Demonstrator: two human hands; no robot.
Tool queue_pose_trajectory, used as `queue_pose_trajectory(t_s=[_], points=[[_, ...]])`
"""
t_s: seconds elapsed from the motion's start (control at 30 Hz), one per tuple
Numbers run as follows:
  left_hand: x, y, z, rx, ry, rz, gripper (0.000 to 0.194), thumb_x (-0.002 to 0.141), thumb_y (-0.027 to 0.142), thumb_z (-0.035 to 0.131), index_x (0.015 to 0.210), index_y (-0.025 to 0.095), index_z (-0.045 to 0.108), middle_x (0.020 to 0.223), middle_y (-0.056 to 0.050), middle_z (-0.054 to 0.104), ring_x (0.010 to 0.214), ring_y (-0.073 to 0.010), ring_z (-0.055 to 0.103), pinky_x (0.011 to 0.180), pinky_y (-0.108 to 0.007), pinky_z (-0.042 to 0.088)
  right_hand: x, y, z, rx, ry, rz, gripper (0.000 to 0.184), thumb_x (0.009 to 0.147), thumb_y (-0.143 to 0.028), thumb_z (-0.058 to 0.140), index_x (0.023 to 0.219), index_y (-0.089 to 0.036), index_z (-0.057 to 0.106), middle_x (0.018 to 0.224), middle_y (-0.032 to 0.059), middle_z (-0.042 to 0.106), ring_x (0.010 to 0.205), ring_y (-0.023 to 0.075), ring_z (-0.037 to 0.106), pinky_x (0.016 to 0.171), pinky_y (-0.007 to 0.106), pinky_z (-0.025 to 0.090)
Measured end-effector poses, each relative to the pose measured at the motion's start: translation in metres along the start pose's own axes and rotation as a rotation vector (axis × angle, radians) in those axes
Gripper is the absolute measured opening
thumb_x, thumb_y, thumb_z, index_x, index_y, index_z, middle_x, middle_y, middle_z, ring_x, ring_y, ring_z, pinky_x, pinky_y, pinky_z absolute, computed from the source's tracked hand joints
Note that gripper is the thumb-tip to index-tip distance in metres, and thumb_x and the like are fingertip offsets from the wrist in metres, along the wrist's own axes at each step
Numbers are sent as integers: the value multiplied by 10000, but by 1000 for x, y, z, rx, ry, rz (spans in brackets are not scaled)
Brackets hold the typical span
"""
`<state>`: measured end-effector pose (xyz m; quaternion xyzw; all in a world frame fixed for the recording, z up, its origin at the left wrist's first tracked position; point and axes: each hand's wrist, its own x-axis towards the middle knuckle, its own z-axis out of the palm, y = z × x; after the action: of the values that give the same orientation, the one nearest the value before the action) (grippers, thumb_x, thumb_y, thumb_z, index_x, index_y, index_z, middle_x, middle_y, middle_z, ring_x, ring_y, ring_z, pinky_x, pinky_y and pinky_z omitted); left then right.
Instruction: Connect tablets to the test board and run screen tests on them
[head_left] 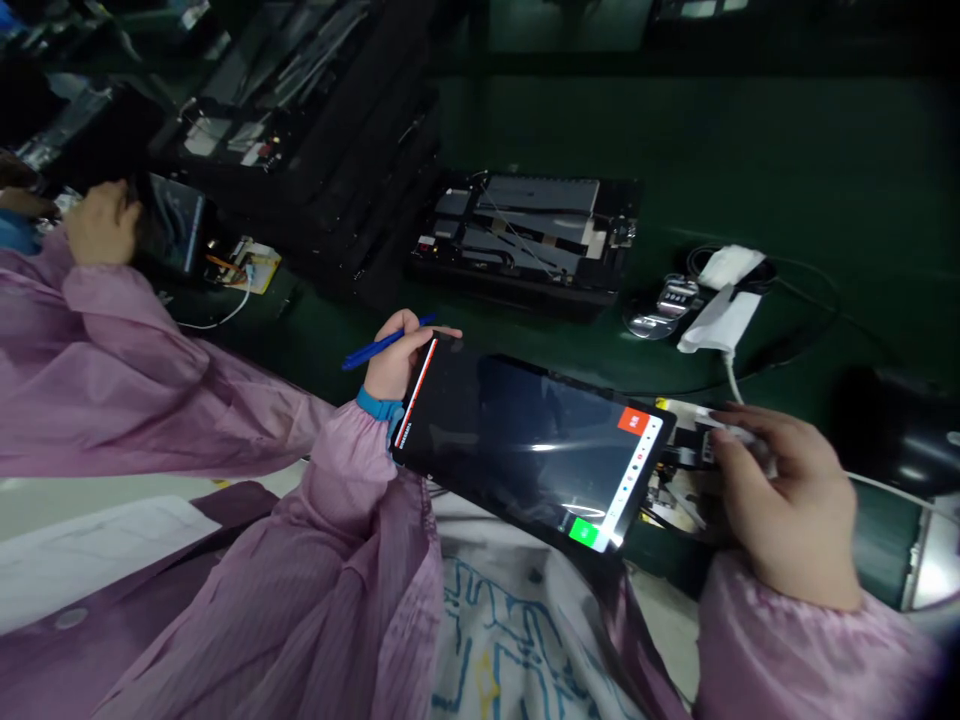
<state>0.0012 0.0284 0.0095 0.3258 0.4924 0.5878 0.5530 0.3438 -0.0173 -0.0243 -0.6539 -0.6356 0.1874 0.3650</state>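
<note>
My left hand (397,362) is closed on the left end of a black tablet (525,440) and also pinches a blue pen (379,347) that sticks out to the left. The tablet's dark screen shows a red square, a green square and a white strip along its right side. My right hand (784,500) is closed at the tablet's right end, its fingers round a white plug or cable end (731,425) beside a small fixture (686,470).
An open device with bare boards (525,235) lies on the green table (750,160). Right of it are a silver tally counter (667,305) and a white adapter (724,305). At far left a co-worker's hand (101,225) in a pink sleeve works at another tablet (176,225).
</note>
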Motion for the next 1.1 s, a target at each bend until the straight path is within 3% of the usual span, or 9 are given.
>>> queue_pose_trajectory(t_s=[0.17, 0.43, 0.67, 0.8, 0.87, 0.97, 1.1], points=[[0, 3, 2, 12, 14, -6, 305, 702, 163, 609, 662, 203, 309, 732, -46, 726, 659, -193, 682, 611, -283, 509, 0, 0, 0, 4, -35, -16, 217, 806, -418, 549, 871, -228, 628, 980, 102, 659, 1006, 297, 602, 896, 478, 446], [0, 8, 3, 58, 67, 71, 301, 696, 175, 622, 665, 202, 324, 745, -27, 732, 506, -155, 623, 461, -238, 452, 2, -8, -3, 57, 25, 13, 202, 849, -376, 548, 932, -211, 629, 1018, 92, 657, 1010, 263, 602, 894, 438, 454], [4, 13, 8, 52, 87, 211, 345, 614, 181, 644, 602, 188, 299, 622, 16, 716, 498, -149, 614, 456, -245, 421, 1, -13, -7, 149, 234, 51, 86, 807, -284, 620, 831, -202, 614, 759, 34, 569, 750, 198, 545, 691, 348, 401], [6, 13, 8, 16, 91, 248, 410, 577, 213, 667, 585, 186, 258, 574, 56, 691, 479, -148, 593, 446, -266, 428, 2, -12, -5, 204, 359, 61, 121, 738, -271, 684, 798, -204, 603, 679, -3, 492, 627, 158, 470, 598, 312, 352], [7, 12, 7, 54, 127, 232, 391, 580, 205, 666, 576, 187, 275, 578, 44, 693, 477, -146, 594, 436, -255, 430, 2, -10, -3, 238, 370, 100, 177, 709, -268, 708, 827, -203, 593, 740, 5, 504, 640, 152, 477, 593, 302, 361], [10, 10, 7, 137, 165, 101, 304, 621, 158, 652, 586, 192, 352, 612, 7, 710, 540, -168, 642, 462, -243, 472, 0, -7, -1, 285, 368, 163, 241, 714, -285, 712, 904, -202, 589, 819, 19, 538, 672, 153, 513, 616, 304, 393], [13, 10, 6, 144, 129, -39, 273, 650, 134, 648, 604, 189, 385, 690, -51, 737, 623, -197, 685, 530, -258, 532, -4, -6, -3, 222, 274, 179, 143, 815, -328, 623, 860, -192, 619, 754, 27, 605, 676, 173, 559, 641, 319, 418]])
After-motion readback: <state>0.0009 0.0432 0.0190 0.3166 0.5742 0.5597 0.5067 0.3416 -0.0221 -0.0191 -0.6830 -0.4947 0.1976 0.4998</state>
